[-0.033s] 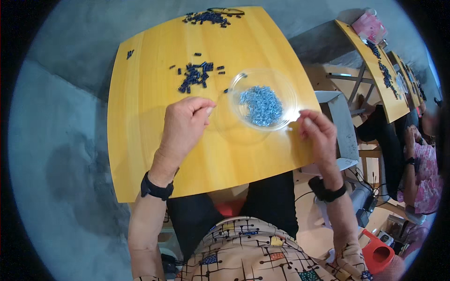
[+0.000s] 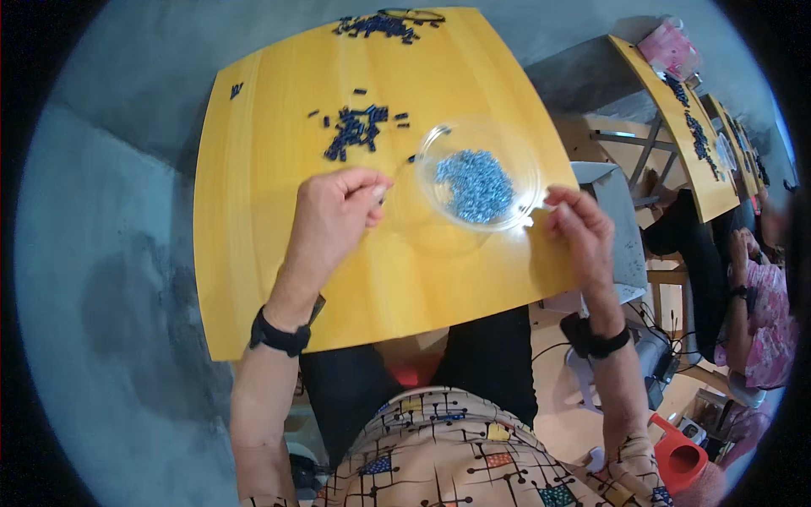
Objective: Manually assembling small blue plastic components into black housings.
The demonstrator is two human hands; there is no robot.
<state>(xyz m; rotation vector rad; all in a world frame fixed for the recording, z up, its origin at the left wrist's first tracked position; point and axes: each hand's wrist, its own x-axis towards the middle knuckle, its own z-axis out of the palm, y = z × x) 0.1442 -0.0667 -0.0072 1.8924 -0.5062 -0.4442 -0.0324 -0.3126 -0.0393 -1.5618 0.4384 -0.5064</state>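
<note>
My left hand [image 2: 331, 221] hovers over the table left of a clear round plastic bowl [image 2: 498, 139], thumb and forefinger pinched. A tiny dark bit shows at those fingertips, too small to name. My right hand [image 2: 586, 235] is just right of the bowl, its thumb and forefinger also drawn together; what they hold, if anything, cannot be made out. Inside the bowl lies a heap of small shiny silver-blue metal pieces [image 2: 475, 188]. Beyond my left hand is a loose pile of small dark blue-black cylindrical parts [image 2: 355, 131].
More dark parts [image 2: 376, 28] lie at the far edge of the yellow table [image 2: 270, 253], beside a thin dark loop [image 2: 411, 15]. A few sit at far left [image 2: 236, 89]. A grey box [image 2: 612, 224] stands against the right side. Another person [image 2: 748, 296] sits by tables further right.
My right hand has shifted slightly away from me and to the right. The left hand keeps nearly the same place. The bowl and parts sit slightly higher and further right in view.
</note>
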